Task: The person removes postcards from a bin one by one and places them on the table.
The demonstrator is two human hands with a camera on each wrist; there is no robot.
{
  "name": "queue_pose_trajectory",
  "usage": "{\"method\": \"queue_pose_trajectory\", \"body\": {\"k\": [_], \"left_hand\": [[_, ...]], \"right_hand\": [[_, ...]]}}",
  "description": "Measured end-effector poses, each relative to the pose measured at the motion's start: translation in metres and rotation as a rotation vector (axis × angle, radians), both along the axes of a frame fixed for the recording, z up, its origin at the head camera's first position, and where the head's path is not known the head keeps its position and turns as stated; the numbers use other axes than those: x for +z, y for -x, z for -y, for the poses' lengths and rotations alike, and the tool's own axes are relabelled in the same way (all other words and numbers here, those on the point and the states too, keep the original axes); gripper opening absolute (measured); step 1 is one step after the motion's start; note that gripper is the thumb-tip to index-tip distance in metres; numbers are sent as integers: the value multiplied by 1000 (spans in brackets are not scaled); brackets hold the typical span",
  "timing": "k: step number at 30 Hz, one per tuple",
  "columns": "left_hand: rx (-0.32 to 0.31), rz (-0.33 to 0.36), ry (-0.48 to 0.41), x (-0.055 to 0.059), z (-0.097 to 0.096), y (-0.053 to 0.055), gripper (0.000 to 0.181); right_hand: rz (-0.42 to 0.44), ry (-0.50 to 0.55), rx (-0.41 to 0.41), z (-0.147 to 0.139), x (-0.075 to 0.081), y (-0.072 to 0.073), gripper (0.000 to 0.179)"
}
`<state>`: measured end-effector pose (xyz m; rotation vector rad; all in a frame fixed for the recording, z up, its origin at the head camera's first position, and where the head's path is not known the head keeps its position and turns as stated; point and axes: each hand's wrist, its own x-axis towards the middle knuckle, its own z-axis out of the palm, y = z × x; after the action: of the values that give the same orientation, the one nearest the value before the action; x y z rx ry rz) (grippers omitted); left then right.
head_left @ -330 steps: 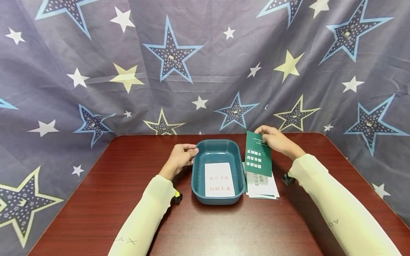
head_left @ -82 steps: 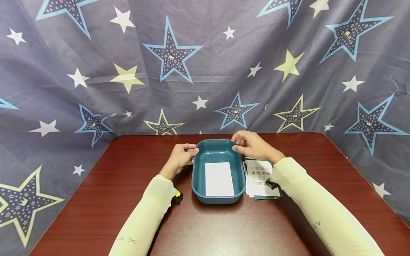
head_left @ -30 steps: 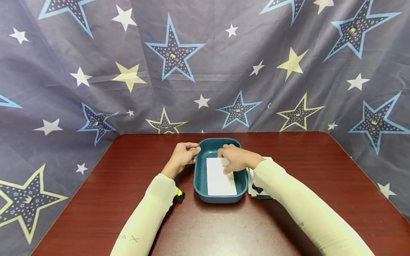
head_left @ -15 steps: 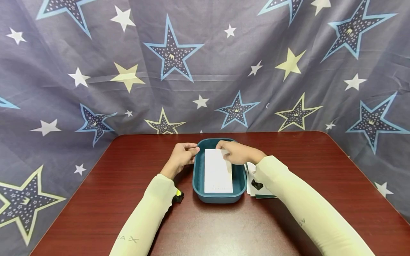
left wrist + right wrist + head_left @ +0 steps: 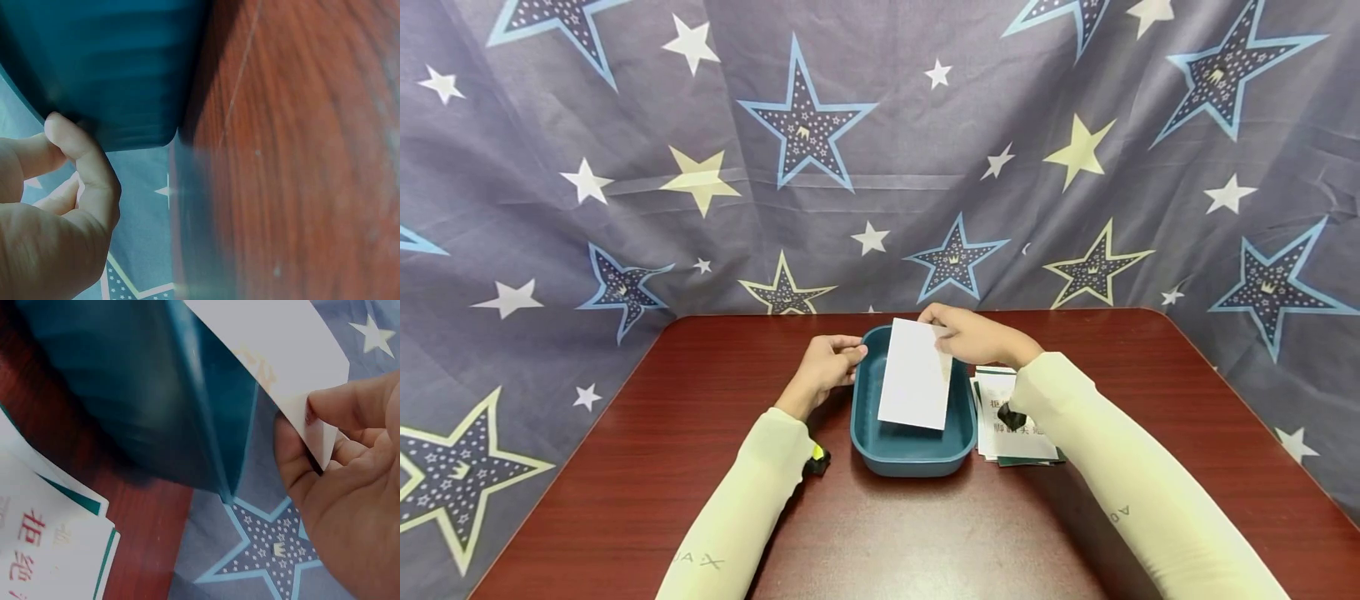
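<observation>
A teal rectangular plastic bin [image 5: 867,433] stands on the table. My left hand [image 5: 823,371] pinches its left rim near the far corner; in the left wrist view the left hand [image 5: 69,194] has fingertips on the bin's edge [image 5: 125,75]. My right hand [image 5: 981,333] holds a white card [image 5: 913,383] by its far right corner, tilted above the bin. In the right wrist view, thumb and fingers of the right hand [image 5: 350,469] grip the card [image 5: 287,350], whose visible face carries faint yellowish print.
Right of the bin lies a loose pile of white and green printed cards [image 5: 1000,442], partly under my right sleeve. The pile's top card [image 5: 44,531] bears red characters. The reddish-brown table [image 5: 737,358] ends at a star-patterned cloth [image 5: 880,167] behind.
My right hand reached into the bin, took hold of the white card and raised it up and away from the bin floor. The left hand stays on the rim.
</observation>
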<state>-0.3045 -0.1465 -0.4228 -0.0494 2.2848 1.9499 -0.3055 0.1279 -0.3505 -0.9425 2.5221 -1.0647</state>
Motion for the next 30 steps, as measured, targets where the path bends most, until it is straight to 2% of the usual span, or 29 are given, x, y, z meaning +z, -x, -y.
{"method": "queue_pose_trajectory", "body": {"k": [6, 13, 25, 30], "left_hand": [[1, -6, -1, -1, -1, 0, 34], [-5, -7, -3, -1, 0, 1, 34], [-5, 8, 5, -2, 1, 2, 34], [-4, 6, 3, -2, 1, 3, 34]], "right_hand": [[46, 97, -32, -14, 8, 6, 28], [56, 126, -124, -36, 11, 12, 31], [103, 183, -256, -77, -10, 21, 26], [137, 189, -258, -93, -21, 22, 26]]}}
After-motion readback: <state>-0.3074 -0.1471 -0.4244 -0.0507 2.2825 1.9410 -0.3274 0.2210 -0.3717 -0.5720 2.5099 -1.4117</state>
